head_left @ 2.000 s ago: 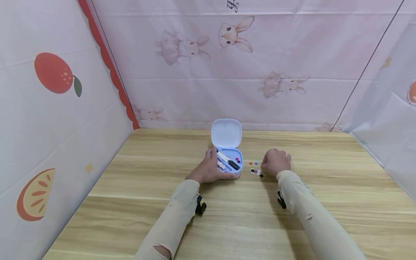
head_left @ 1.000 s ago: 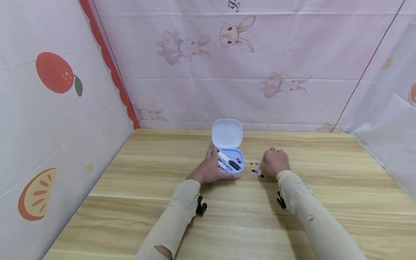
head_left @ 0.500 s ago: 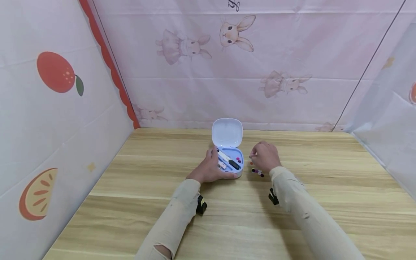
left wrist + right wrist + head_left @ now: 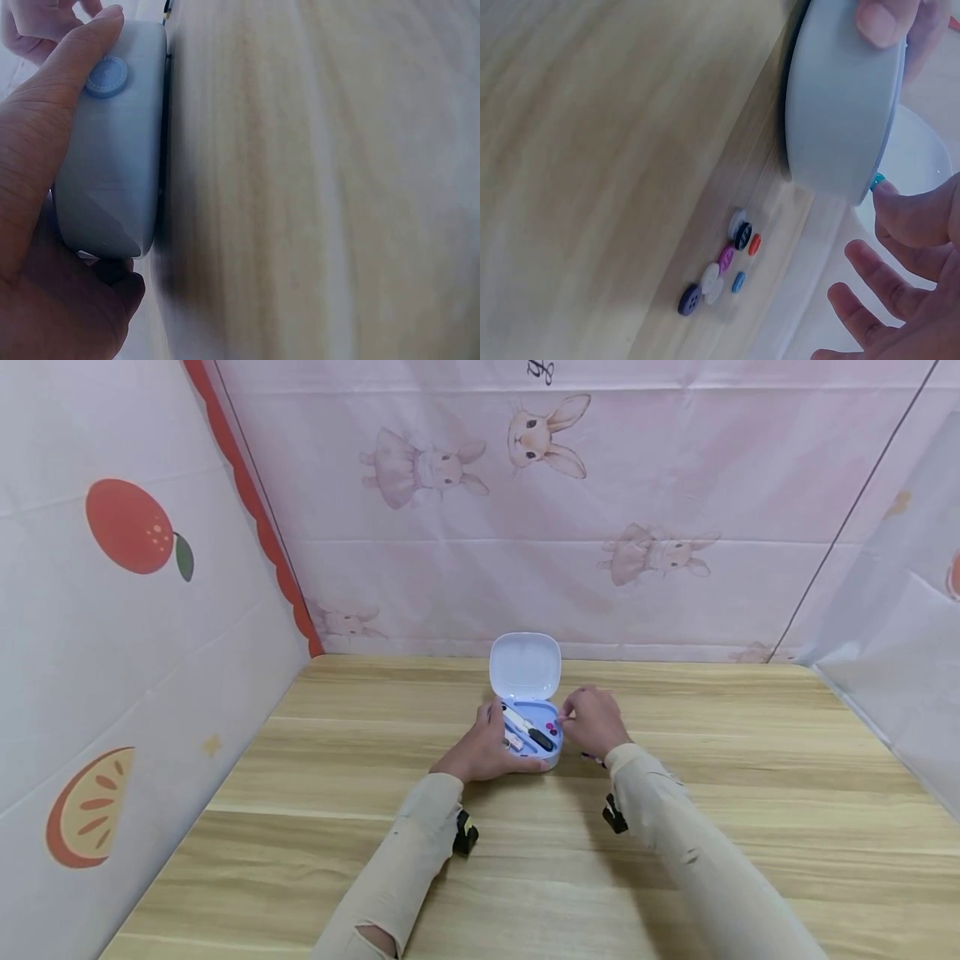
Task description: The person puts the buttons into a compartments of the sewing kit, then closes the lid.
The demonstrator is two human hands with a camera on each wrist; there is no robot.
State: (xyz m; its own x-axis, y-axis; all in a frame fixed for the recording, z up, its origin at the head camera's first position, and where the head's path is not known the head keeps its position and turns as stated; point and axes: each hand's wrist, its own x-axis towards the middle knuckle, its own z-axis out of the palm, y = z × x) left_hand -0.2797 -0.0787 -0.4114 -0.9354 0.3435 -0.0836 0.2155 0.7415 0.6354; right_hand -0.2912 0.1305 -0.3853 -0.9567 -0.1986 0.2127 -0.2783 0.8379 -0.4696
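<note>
My left hand [image 4: 480,747] grips a light blue sewing box [image 4: 112,165] from its left side, thumb along the front wall beside a round blue catch [image 4: 107,76]. The white lid [image 4: 525,667] stands raised at the back. Inside lie a white tool with a black end [image 4: 540,740], a small white item [image 4: 513,741] and a few pink and dark buttons [image 4: 550,727]. My right hand [image 4: 592,720] is at the box's right rim, pinching a small teal button [image 4: 878,180] between thumb and forefinger, the other fingers spread.
On the wooden table [image 4: 375,860], right of the box, lie several loose buttons: a red button [image 4: 755,244], a blue button [image 4: 739,282], a magenta button [image 4: 726,257], dark ones and whitish ones. A pink rabbit-print cloth [image 4: 450,585] hangs behind the table's far edge.
My right hand has lifted from the table by the loose buttons and moved left to the box's right rim, carrying the teal button. The left hand and box stay put.
</note>
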